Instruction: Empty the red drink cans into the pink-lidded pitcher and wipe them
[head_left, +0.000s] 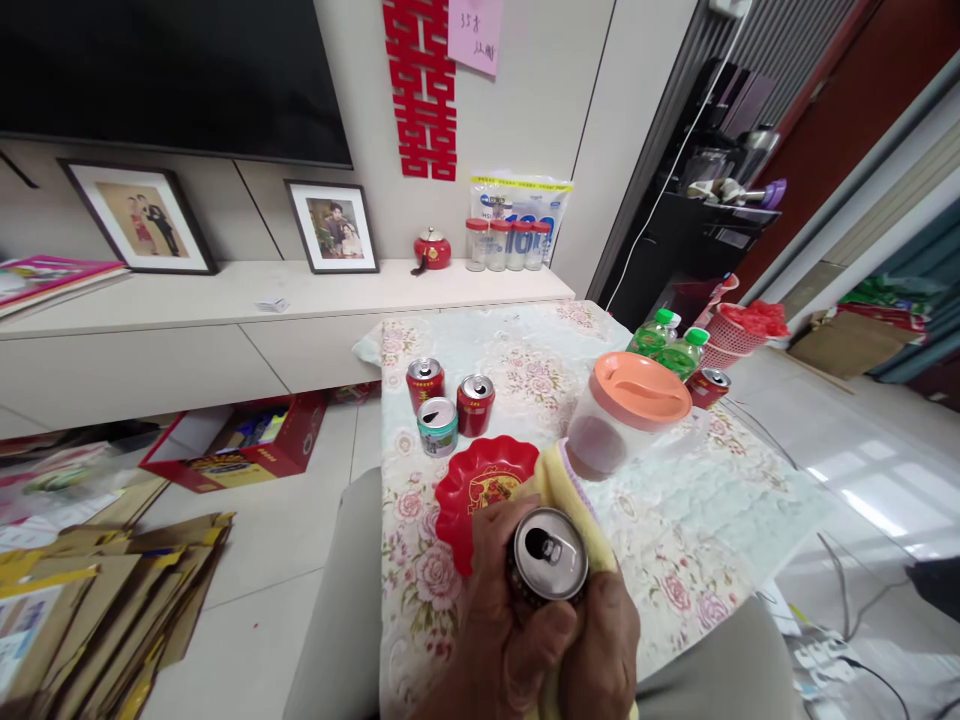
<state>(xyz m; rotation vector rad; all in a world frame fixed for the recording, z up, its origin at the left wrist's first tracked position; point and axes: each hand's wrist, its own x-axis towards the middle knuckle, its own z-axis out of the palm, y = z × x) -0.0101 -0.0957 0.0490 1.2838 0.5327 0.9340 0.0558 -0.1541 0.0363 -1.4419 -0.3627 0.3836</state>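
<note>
My left hand (491, 600) is closed around an opened drink can (551, 560), its silver top facing up at me. My right hand (602, 640) is closed on a yellow cloth (564, 488) with a purple edge, which lies against the can's far and right side. Just beyond my hands a red scalloped plate (454, 500) rests on the flowered tablecloth (420, 620), partly covered by the cloth and my left hand. Behind the plate stand two opened red cans (475, 408) (425, 382) and a shorter teal can (437, 430).
A clear pitcher with an orange lid (637, 390) stands right of the cloth. Past it are green-capped bottles (682, 355), another red can (709, 388) and pink baskets (727, 335). Lidded jars (498, 245) line the white cabinet (315, 300). Flattened cardboard (150, 600) lies on the floor.
</note>
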